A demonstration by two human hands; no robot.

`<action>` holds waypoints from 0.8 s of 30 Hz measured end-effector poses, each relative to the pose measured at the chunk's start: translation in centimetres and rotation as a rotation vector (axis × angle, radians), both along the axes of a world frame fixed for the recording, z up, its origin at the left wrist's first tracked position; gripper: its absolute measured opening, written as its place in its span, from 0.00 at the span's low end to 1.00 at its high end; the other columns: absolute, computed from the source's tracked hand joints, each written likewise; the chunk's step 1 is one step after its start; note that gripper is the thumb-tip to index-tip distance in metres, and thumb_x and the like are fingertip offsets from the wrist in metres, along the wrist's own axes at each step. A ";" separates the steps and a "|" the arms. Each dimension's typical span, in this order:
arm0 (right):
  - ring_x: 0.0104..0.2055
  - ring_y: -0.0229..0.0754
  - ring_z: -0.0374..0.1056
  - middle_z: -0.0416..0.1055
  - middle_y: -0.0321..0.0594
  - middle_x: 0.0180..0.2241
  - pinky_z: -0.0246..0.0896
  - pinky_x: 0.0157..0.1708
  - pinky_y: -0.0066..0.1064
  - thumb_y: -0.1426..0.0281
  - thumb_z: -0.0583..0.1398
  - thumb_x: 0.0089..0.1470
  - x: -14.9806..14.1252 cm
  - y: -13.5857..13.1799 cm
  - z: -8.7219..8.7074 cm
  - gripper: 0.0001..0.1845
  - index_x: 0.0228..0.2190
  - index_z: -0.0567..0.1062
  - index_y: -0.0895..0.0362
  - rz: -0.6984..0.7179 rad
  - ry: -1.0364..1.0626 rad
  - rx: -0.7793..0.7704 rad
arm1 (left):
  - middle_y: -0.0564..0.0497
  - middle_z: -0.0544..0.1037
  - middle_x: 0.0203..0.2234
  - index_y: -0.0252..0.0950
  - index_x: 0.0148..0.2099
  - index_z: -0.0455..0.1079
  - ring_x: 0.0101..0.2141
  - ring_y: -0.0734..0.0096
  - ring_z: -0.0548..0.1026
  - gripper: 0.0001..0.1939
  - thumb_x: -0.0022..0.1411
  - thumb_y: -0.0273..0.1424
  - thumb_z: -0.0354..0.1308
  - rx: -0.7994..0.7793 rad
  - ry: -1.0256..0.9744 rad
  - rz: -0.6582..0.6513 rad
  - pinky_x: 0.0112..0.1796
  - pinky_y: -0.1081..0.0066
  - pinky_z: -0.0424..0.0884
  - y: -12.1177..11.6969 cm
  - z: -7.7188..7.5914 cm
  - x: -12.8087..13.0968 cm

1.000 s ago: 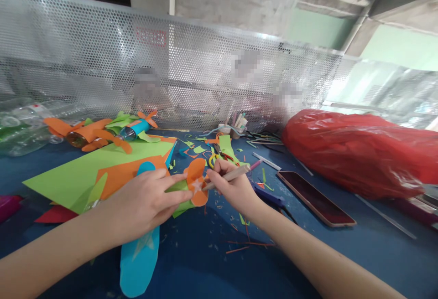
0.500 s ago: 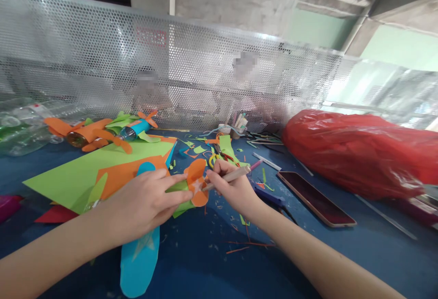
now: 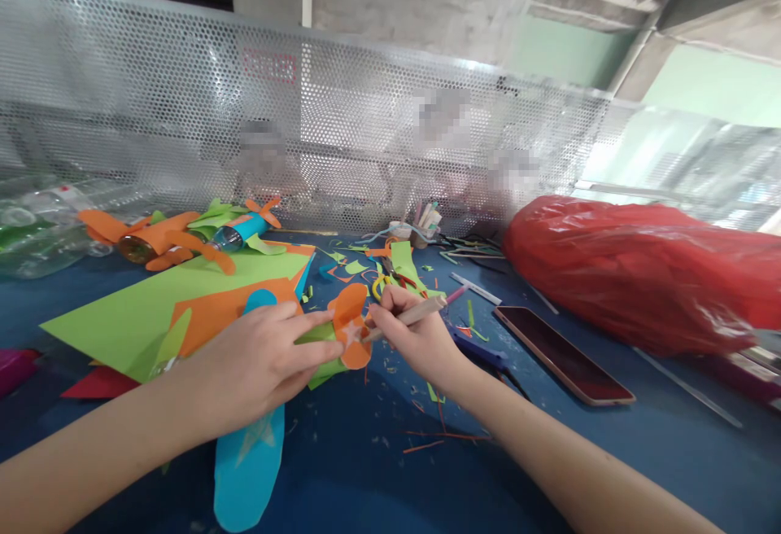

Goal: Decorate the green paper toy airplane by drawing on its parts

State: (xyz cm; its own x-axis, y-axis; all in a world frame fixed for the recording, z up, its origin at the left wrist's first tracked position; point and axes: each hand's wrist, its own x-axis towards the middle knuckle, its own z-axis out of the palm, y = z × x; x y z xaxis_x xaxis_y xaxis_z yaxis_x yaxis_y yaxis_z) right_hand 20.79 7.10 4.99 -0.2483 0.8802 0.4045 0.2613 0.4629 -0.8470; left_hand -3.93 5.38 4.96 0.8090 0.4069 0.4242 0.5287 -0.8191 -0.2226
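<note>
My left hand [image 3: 274, 359] is closed around a paper-covered bottle plane, with its body mostly hidden under the palm. A long blue wing [image 3: 247, 477] with a pale star drawn on it sticks out below the hand. At the plane's end is an orange paper tail piece [image 3: 351, 298], also bearing a pale star, with my left fingertips pressed against it. In my right hand [image 3: 415, 334] is a marker pen [image 3: 418, 312], pale-barrelled with a purple end, its tip touching the orange piece beside the star.
Green paper sheets [image 3: 122, 318] lie on the left, near other bottle planes [image 3: 162, 237] and clear bottles [image 3: 42, 249]. Scissors [image 3: 381, 283], a blue glue gun [image 3: 482, 351], a phone [image 3: 565, 355] and a red plastic bag [image 3: 628, 273] lie ahead and right. People sit behind a perforated metal screen [image 3: 366, 111].
My hands, the plane and the marker pen stay almost in place, with only a tiny shift at the pen tip. Behind the screen, another person's head has come into view at right.
</note>
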 end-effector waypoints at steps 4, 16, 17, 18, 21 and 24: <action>0.23 0.37 0.53 0.54 0.28 0.19 0.48 0.26 0.32 0.63 0.61 0.56 0.0 -0.1 0.1 0.19 0.21 0.57 0.51 -0.003 -0.001 -0.008 | 0.43 0.80 0.54 0.46 0.61 0.74 0.40 0.55 0.75 0.21 0.77 0.28 0.45 0.004 -0.002 -0.008 0.38 0.60 0.75 -0.1 -0.1 0.0; 0.23 0.37 0.52 0.51 0.27 0.19 0.49 0.26 0.32 0.64 0.60 0.55 0.0 0.2 -0.2 0.19 0.20 0.57 0.50 0.001 0.019 0.000 | 0.42 0.80 0.54 0.46 0.62 0.73 0.40 0.55 0.76 0.21 0.76 0.28 0.46 0.017 -0.002 -0.023 0.37 0.59 0.75 0.1 0.0 -0.1; 0.23 0.37 0.52 0.52 0.27 0.19 0.49 0.26 0.32 0.64 0.60 0.55 0.0 0.2 -0.2 0.19 0.20 0.57 0.50 -0.002 0.015 0.001 | 0.42 0.80 0.54 0.46 0.62 0.73 0.40 0.55 0.76 0.20 0.76 0.27 0.47 0.015 0.003 -0.021 0.37 0.59 0.76 0.1 0.0 -0.1; 0.23 0.37 0.52 0.52 0.27 0.19 0.49 0.26 0.32 0.64 0.60 0.55 0.0 0.2 -0.2 0.19 0.20 0.57 0.50 -0.005 0.010 0.000 | 0.42 0.80 0.54 0.46 0.62 0.73 0.40 0.54 0.76 0.20 0.76 0.27 0.47 0.013 0.002 -0.019 0.37 0.59 0.76 0.1 0.0 -0.1; 0.23 0.37 0.52 0.52 0.27 0.19 0.48 0.26 0.32 0.64 0.60 0.54 0.1 0.1 -0.1 0.19 0.20 0.57 0.50 -0.011 0.011 0.000 | 0.42 0.80 0.55 0.46 0.63 0.72 0.41 0.53 0.76 0.21 0.75 0.27 0.48 -0.003 -0.001 -0.014 0.37 0.58 0.76 0.0 -0.1 -0.1; 0.23 0.37 0.52 0.52 0.27 0.19 0.49 0.26 0.32 0.64 0.60 0.55 0.0 0.1 -0.1 0.18 0.20 0.57 0.50 -0.007 0.016 0.002 | 0.43 0.79 0.56 0.48 0.63 0.72 0.42 0.53 0.75 0.20 0.76 0.28 0.47 -0.012 -0.024 0.005 0.38 0.58 0.76 -0.1 -0.1 -0.1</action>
State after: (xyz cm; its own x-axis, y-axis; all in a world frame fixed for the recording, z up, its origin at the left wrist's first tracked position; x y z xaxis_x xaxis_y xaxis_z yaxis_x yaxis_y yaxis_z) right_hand 20.81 7.23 4.89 -0.2357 0.8811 0.4100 0.2512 0.4628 -0.8501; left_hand -3.99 5.26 4.83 0.7965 0.4164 0.4383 0.5382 -0.8187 -0.2003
